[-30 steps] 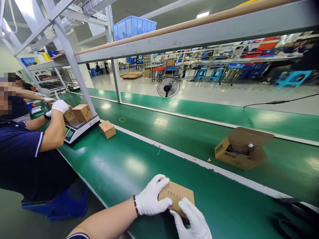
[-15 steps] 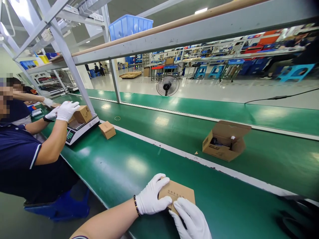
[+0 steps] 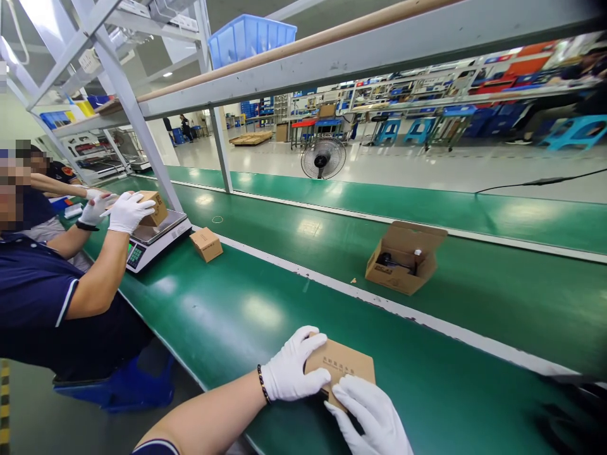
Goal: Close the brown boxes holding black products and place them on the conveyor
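Observation:
A small closed brown cardboard box (image 3: 345,368) with printed characters lies on the near green bench strip. My left hand (image 3: 291,370), in a white glove with a beaded bracelet at the wrist, grips the box's left end. My right hand (image 3: 372,414), also gloved, presses on its near right corner. An open cardboard box (image 3: 403,258) with a dark item inside sits on the moving green belt (image 3: 497,297) to the right, beyond the white dividing stripe.
A co-worker in a dark blue shirt sits at the left, gloved hands (image 3: 124,212) on a brown box on a weighing scale (image 3: 156,240). Another small closed box (image 3: 206,244) lies beside the scale. A metal frame with a blue crate (image 3: 251,39) stands overhead; a fan (image 3: 323,158) stands beyond.
The open box on the belt has travelled leftward. The co-worker's hands moved over the box on the scale. My hands stay on the small box.

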The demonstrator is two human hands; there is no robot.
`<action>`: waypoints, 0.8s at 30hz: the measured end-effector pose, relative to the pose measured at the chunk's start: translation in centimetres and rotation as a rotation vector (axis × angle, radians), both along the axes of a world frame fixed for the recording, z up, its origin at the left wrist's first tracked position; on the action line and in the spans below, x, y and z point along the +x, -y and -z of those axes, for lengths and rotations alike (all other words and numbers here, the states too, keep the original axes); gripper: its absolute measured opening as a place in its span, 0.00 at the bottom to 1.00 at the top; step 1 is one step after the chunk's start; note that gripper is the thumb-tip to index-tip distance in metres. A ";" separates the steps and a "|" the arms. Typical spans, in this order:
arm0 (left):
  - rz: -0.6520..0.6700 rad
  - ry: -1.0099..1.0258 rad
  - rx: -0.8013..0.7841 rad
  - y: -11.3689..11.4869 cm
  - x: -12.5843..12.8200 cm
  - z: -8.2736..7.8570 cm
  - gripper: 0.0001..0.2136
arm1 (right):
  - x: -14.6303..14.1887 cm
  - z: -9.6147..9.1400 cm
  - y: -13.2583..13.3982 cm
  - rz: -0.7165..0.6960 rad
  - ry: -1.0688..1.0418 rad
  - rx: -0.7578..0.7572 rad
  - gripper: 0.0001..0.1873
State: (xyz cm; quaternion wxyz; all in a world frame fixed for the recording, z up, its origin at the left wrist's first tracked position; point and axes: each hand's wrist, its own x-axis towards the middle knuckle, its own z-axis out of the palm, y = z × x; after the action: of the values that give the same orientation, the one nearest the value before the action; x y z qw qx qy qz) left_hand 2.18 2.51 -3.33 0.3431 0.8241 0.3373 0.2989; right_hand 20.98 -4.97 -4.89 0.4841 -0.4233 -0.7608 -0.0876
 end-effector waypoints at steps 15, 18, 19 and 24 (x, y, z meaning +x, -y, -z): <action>-0.064 -0.208 0.102 0.7 -0.3 -2.1 0.30 | -1.9 0.8 0.1 0.264 -0.192 -0.123 0.22; -0.114 -0.323 0.328 1.5 1.1 -4.3 0.27 | -2.5 -0.3 -0.5 0.176 -0.288 -0.265 0.18; -0.098 -0.346 0.372 1.6 1.7 -5.0 0.26 | -2.6 -0.7 -1.0 0.187 -0.288 -0.294 0.18; -0.131 -0.545 0.407 -1.0 2.3 -6.7 0.21 | 3.5 -2.0 -3.7 0.514 -0.190 -0.257 0.17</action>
State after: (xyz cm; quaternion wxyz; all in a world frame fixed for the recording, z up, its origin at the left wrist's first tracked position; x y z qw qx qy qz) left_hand 4.47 3.54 3.41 0.0489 0.9018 0.4022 0.1506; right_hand 24.48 -1.30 -2.88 0.4576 -0.6661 -0.5848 -0.0702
